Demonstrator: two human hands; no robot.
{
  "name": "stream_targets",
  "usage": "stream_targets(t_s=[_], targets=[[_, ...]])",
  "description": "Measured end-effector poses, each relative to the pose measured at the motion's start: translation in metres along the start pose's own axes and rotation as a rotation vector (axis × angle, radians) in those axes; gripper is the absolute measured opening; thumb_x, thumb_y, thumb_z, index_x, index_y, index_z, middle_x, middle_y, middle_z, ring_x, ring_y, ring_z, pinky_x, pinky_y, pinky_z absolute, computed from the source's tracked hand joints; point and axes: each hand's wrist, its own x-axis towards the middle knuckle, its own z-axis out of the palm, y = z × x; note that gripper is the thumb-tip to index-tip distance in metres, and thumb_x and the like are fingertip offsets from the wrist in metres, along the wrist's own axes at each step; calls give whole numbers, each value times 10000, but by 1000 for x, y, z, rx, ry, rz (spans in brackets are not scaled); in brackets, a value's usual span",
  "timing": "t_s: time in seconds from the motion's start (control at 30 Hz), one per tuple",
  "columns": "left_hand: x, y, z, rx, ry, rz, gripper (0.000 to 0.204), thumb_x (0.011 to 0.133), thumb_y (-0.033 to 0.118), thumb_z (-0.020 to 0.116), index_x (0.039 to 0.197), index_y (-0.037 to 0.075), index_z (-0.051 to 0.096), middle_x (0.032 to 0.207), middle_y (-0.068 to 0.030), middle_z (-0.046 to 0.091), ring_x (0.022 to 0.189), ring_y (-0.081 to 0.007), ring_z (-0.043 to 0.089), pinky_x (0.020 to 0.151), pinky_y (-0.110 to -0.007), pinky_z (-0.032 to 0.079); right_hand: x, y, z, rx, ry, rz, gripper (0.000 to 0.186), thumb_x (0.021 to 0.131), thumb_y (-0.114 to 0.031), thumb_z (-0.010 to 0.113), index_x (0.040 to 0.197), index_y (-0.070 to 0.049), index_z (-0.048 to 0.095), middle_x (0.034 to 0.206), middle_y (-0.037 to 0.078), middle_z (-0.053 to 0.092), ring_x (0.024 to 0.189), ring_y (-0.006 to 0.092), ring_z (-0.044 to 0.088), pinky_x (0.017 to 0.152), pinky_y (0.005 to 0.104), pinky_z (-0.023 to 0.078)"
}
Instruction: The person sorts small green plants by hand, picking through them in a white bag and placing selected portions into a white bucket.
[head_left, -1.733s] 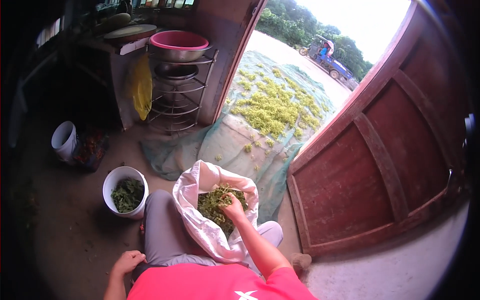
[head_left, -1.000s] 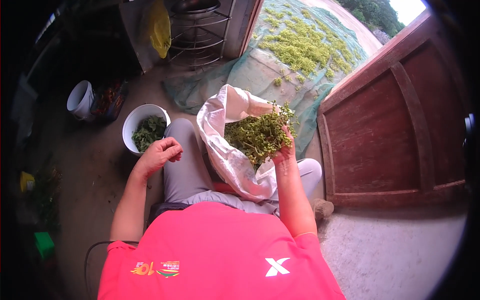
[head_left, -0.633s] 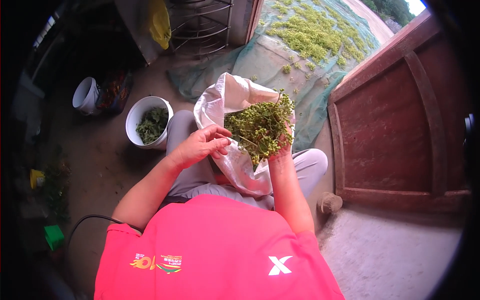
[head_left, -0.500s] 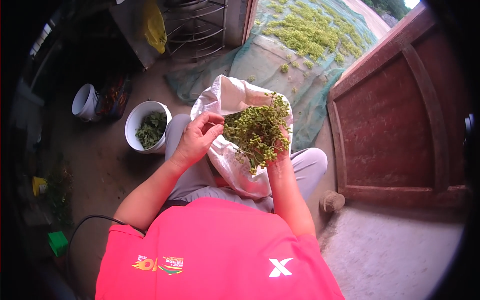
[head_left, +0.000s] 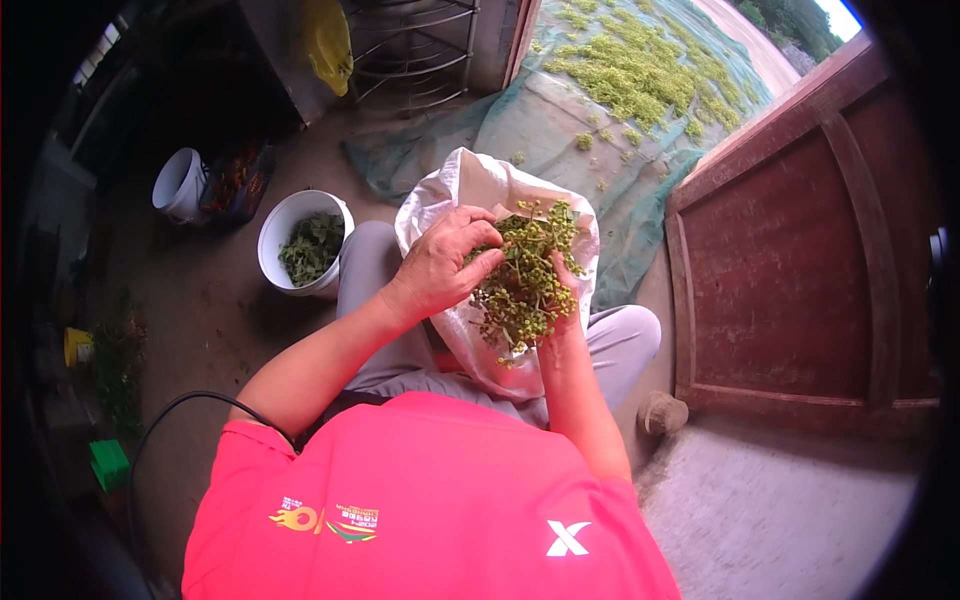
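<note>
A bunch of green berry sprigs, thick with small round berries on thin stems, is held above the mouth of a white woven sack. My right hand grips the bunch from its right side, its fingers mostly hidden by the sprigs. At the bunch's left edge, my left hand is closed, with thumb and fingers pinched against the sprigs; exactly what sits between the fingertips is hard to make out. The sack rests between my bent legs, its far rim standing up behind the berries.
A white bucket of green leaves stands left of my knee. Farther left are another white bucket and a dark container. Green netting strewn with berry sprigs spreads beyond the sack. A red-brown wooden door stands at the right.
My left hand has moved right, from beside the bunch onto its left edge, with its fingers now against the sprigs. My right hand still holds the bunch over the sack.
</note>
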Motion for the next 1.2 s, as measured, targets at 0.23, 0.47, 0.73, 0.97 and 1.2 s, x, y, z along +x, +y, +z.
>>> stream_targets(t_s=[0.23, 0.47, 0.73, 0.97, 1.2], targets=[[0, -14, 13, -202, 39, -108, 185, 743, 49, 623, 925, 18, 624, 1033, -158, 595, 1016, -291, 577, 919, -342, 440, 8, 9, -4, -31, 48, -12, 439, 937, -311, 493, 1303, -70, 477, 1167, 101, 591, 1008, 220, 592, 851, 363, 499], [-3, -24, 26, -216, 70, -195, 137, 737, 69, 618, 867, 26, 627, 977, -109, 566, 969, -234, 573, 881, -309, 441, 13, 6, -7, -390, 38, -184, 402, 905, -267, 562, 1250, -71, 499, 1095, 70, 598, 949, 183, 590, 791, 322, 496], [-6, -34, 19, -414, 74, -360, 85, 701, 62, 604, 778, 29, 596, 983, -70, 544, 911, -163, 544, 835, -266, 433, 17, 6, -17, -191, 59, -23, 393, 929, -263, 525, 1282, -92, 501, 1109, 76, 602, 933, 203, 604, 778, 351, 513], [-11, -35, 8, -781, 141, -407, 70, 763, -11, 546, 805, 43, 533, 1056, -57, 561, 933, -119, 536, 850, -274, 446, 16, 1, -32, -12, 90, 50, 411, 922, -299, 543, 1281, -103, 505, 1106, 84, 608, 928, 232, 615, 780, 388, 530], [-8, -22, -2, -1163, 156, -607, 150, 777, -39, 449, 899, 44, 477, 852, -77, 561, 651, -151, 612, 486, -244, 510, 17, 5, -42, -491, 84, -307, 401, 865, -262, 646, 1182, -56, 512, 979, 1, 560, 817, 108, 516, 732, 252, 440]])
